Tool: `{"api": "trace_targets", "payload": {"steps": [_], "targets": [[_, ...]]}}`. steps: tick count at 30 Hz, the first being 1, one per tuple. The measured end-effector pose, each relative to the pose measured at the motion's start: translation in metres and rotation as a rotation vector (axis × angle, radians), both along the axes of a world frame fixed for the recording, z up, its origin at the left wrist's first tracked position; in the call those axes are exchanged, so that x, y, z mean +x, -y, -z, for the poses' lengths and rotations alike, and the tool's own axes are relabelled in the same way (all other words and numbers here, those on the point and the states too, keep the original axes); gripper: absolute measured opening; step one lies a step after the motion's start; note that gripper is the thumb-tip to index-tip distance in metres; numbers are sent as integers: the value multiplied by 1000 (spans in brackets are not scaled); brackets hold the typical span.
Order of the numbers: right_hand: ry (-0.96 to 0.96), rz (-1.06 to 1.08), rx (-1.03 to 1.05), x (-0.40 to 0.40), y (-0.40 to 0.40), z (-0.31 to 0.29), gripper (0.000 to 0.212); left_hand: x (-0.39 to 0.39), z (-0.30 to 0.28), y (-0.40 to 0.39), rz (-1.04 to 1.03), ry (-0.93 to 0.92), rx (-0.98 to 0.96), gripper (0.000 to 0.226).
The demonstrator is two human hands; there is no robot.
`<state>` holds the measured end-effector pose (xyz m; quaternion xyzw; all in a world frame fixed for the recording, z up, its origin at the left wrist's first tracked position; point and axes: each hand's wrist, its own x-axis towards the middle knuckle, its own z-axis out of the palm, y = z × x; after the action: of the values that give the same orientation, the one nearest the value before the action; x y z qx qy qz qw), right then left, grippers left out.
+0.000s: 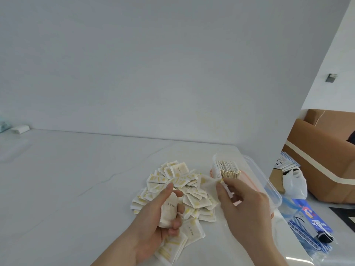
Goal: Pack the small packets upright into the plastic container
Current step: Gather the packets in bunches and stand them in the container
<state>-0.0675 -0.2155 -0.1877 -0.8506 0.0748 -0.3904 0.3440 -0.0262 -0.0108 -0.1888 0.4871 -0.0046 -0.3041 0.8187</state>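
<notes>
Several small white-and-yellow packets [184, 191] lie in a loose heap on the white table [67, 179]. My left hand [153, 223] grips a small stack of packets [169, 211] above the heap's near side. My right hand [244, 206] pinches one packet [226, 188] by its edge, just in front of the clear plastic container [269, 187]. Inside the container, a row of packets [228, 168] stands upright at its far end.
A white wall panel rises behind the table. Right of the table edge are a brown cardboard box [322, 160], a white plastic bag [294, 181] and blue printed bags [311, 221]. A small white object [20, 129] lies at the far left.
</notes>
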Motion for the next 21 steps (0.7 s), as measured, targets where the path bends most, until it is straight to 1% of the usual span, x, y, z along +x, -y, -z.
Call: {"api": "trace_targets", "payload": {"steps": [1, 3, 6, 9, 14, 17, 19, 21], "targets": [[32, -13, 44, 1, -4, 1, 17, -1, 0, 1, -2, 1, 15, 49], [94, -18, 33, 0, -15, 4, 27, -4, -2, 5, -12, -3, 35, 58], [145, -45, -102, 2, -35, 13, 22, -7, -4, 8, -19, -10, 14, 66], [185, -121, -147, 5, -49, 22, 15, -8, -4, 7, -54, -4, -11, 73], [157, -200, -135, 10, -61, 25, 19, -4, -2, 5, -75, 10, -4, 74], [134, -277, -104, 11, -59, 30, 23, -2, -1, 4, -90, 23, -8, 66], [143, -330, -134, 12, -58, 33, 29, -2, -2, 3, -107, 29, -19, 59], [162, -366, -193, 12, -58, 34, 32, -1, -4, 1, -131, 13, -43, 58]]}}
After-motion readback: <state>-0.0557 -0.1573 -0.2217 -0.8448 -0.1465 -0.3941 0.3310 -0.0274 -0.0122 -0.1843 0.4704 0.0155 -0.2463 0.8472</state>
